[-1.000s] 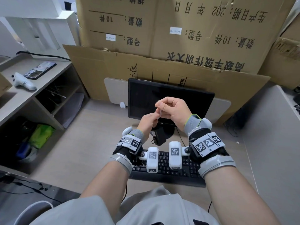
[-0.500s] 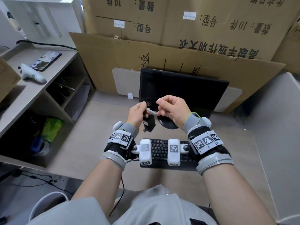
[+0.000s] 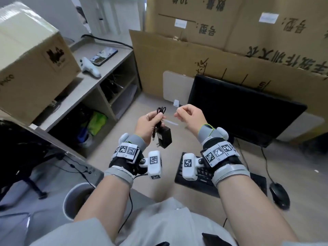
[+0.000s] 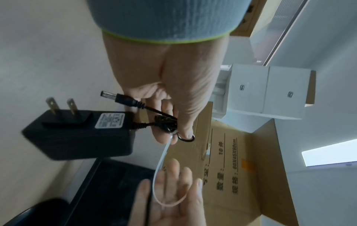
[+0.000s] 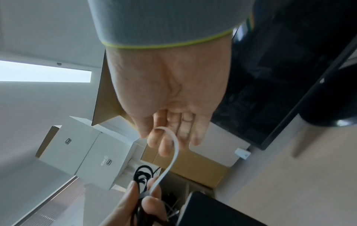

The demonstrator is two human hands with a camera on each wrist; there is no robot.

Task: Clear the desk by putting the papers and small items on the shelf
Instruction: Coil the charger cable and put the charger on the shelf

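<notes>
My left hand (image 3: 158,115) grips the coiled cord (image 3: 161,110) of a black power adapter (image 3: 166,137), which hangs below it over the beige desk (image 3: 115,134). In the left wrist view the adapter (image 4: 77,134) shows its two plug prongs and the barrel plug sticks out beside my left hand (image 4: 173,122). A white tie strip (image 3: 171,122) runs from the cord bundle to my right hand (image 3: 179,111). In the right wrist view my right hand (image 5: 158,137) pinches the tie strip's (image 5: 173,152) end. The shelf (image 3: 92,82) stands to the left.
On the shelf top lie a cardboard box (image 3: 30,68), a white controller (image 3: 89,67) and a phone (image 3: 103,55). A black monitor (image 3: 239,110), keyboard (image 3: 195,185) and mouse (image 3: 279,194) occupy the desk's right. A small white item (image 3: 176,103) sits near the monitor. A white bin (image 3: 78,197) stands below left.
The hands have drawn apart: the left hand carried the adapter leftward and the right hand pulled the tie strip's end away from the bundle. The head view swung left toward the shelf.
</notes>
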